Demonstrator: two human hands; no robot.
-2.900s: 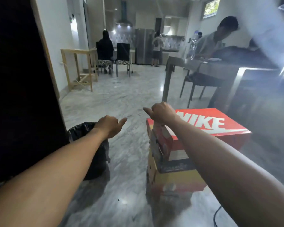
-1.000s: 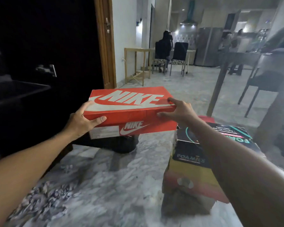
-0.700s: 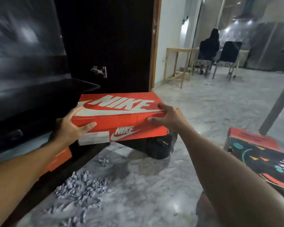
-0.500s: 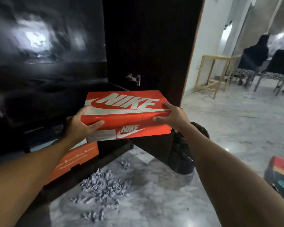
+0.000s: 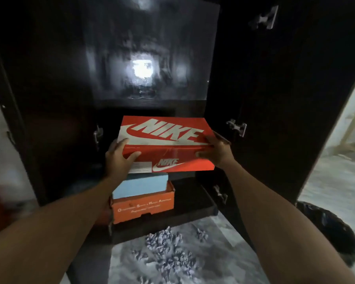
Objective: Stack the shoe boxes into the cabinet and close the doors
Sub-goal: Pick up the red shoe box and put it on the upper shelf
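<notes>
Both hands, left (image 5: 119, 158) and right (image 5: 215, 152), are gripping the Nike box (image 5: 166, 146) over the blue box (image 5: 140, 186); it's overhanging right, so it's risking tipping off

Dim, wide-angle frame; glare on the cabinet back (image 5: 141, 68), blurred edges.

Both arms outstretched, left hand (image 5: 119, 158) and right hand (image 5: 215, 150) in firm grip.
</notes>
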